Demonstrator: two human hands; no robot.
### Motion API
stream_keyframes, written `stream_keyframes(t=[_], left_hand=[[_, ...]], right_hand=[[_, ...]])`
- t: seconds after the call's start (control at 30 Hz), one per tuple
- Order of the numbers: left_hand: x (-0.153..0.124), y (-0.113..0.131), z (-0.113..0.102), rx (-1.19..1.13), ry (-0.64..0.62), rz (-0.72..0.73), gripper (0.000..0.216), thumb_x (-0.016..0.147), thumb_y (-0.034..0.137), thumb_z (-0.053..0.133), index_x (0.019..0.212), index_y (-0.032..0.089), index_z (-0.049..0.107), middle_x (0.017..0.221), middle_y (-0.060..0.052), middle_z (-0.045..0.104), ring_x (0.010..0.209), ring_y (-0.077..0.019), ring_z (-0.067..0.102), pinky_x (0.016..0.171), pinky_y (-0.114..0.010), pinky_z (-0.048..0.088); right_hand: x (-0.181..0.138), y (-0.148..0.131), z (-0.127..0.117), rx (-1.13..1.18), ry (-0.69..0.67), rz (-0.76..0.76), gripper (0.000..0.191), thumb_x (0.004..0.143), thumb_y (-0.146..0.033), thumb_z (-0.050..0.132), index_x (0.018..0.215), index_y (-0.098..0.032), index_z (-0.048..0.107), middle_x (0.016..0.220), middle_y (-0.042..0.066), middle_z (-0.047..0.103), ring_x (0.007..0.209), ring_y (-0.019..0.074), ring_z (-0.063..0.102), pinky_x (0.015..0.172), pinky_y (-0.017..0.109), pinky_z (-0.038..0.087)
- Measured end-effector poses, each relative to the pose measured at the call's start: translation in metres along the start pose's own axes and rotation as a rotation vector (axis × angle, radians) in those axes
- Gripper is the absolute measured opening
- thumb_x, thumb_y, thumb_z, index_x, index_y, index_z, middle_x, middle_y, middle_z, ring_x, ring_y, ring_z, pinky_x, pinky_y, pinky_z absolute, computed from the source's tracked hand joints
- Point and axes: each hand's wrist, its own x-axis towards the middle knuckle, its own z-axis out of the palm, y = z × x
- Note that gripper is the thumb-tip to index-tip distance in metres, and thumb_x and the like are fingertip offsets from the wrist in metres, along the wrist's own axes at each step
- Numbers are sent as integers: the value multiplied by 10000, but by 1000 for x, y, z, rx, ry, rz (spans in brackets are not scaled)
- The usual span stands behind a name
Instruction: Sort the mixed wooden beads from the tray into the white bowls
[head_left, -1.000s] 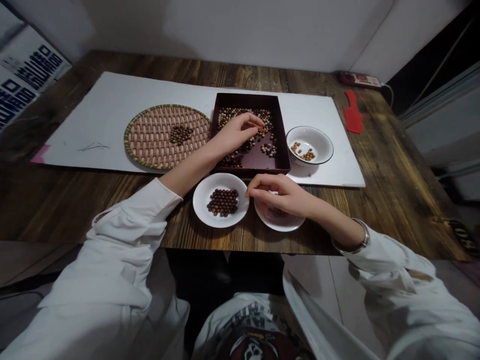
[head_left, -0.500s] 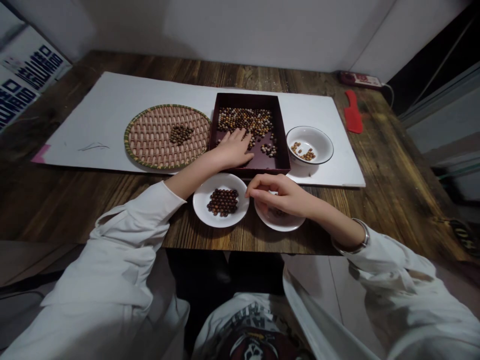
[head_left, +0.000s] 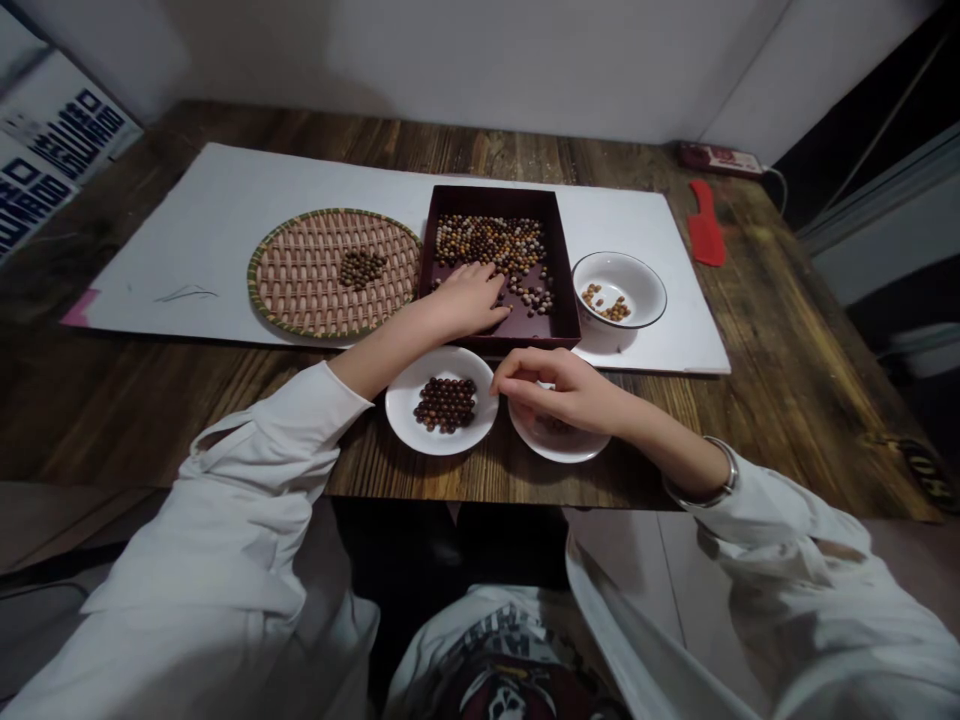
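Five containers hold beads (head_left: 487,240), set in a row within easy reach. Beyond the left hand (head_left: 471,300) lies a woven bamboo tray (head_left: 259,270). That hand rests nearly flat in a maroon tray (head_left: 566,270), visibly holding nothing. A white dish (head_left: 442,442) sits between the hands. The right hand (head_left: 562,392) curls over a second white dish (head_left: 559,452), its grip hidden, so I cannot tell what it holds. Farther right stands an enamel bowl (head_left: 637,262).

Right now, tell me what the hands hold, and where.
Left hand: flat in the maroon tray, nothing visibly held. Right hand: curled over a white dish, any hold hidden.

Dim, soft light; warped wide-angle edges
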Motion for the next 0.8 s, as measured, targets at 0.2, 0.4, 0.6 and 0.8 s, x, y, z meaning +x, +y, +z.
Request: stream_keyframes(t=[0.2, 0.4, 0.6, 0.8], left_hand=[[3, 0, -1, -32, 15, 161, 490, 953, 361, 461, 1382, 141, 548, 1479, -132, 485, 1378, -282, 436, 1183, -415, 308], [1, 3, -4, -5, 39, 200, 461, 936, 303, 484, 1347, 117, 579, 1425, -146, 537, 1319, -272, 496, 1137, -399, 369], [-2, 6, -8, 14, 23, 212, 446, 947, 289, 507, 1344, 101, 584, 1431, -161, 537, 1306, -278, 511, 1121, -386, 387], [-2, 5, -8, 29, 40, 232, 399, 956, 280, 507, 1297, 102, 615, 1410, -162, 552, 1294, -286, 516, 1097, -386, 400]], right_hand=[[0, 0, 0, 12, -5, 8, 267, 983, -387, 547, 943, -145, 653, 723, 0, 649, 667, 114, 581, 672, 238, 430], [0, -2, 1, 18, -13, 16, 254, 986, -376, 538, 935, -152, 647, 695, -9, 641, 637, 113, 573, 644, 234, 424], [0, 1, 1, -2, -15, 26, 275, 987, -393, 535, 932, -150, 652, 667, -18, 630, 607, 104, 564, 631, 225, 422], [1, 4, 2, 27, -15, 72, 313, 974, -443, 545, 935, -153, 657, 623, -26, 612, 568, 106, 550, 597, 223, 422]])
